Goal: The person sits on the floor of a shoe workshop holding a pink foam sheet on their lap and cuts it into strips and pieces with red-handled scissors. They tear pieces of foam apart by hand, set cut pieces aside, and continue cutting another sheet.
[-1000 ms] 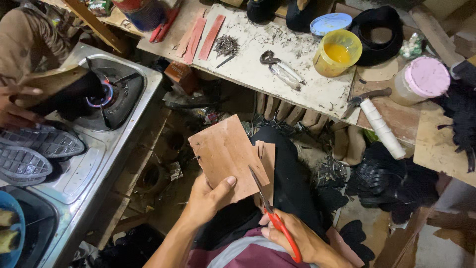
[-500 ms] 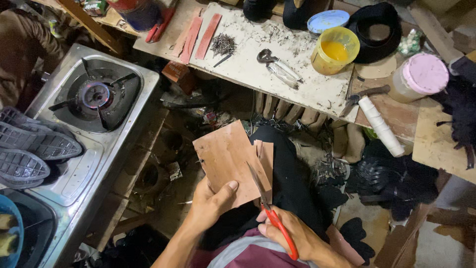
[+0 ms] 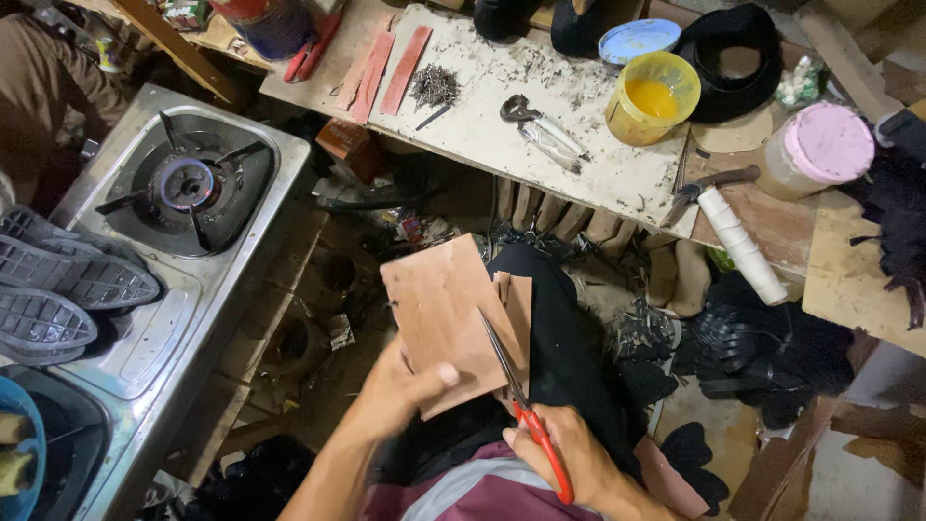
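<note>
While the left hand (image 3: pixel 405 386) clenched the brown sheet (image 3: pixel 449 314) to steady it, the right hand (image 3: pixel 564 453) gripped red-handled scissors (image 3: pixel 526 410), blades slicing the sheet's right edge.

One view only — a camera worn on the person's head, looking steeply down over lap and floor; the left hand (image 3: pixel 400 386) and right hand (image 3: pixel 564 453) sit close at the bottom edge, forearms entering from below; the workbench (image 3: pixel 540 106) runs across the top, farther off; a gas stove (image 3: pixel 188 188) fills the left side — nothing is shared with another view.
</note>
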